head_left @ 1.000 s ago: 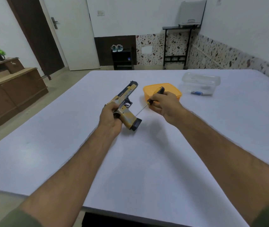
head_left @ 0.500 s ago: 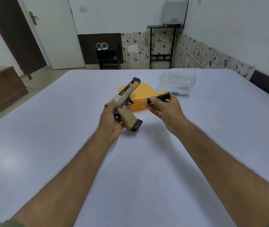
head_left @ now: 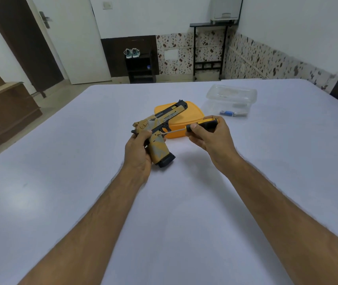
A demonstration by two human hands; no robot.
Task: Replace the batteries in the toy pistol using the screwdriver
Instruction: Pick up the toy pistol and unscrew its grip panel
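White table. Orange lid at 12 o'clock, clear plastic container at 1 o'clock. Shoes on dark shelf, far wall.

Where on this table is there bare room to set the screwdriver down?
The white table is bare left of the left hand and nearer than both hands. It is crowded beyond them: orange plastic lid, clear plastic container, tan toy pistol.
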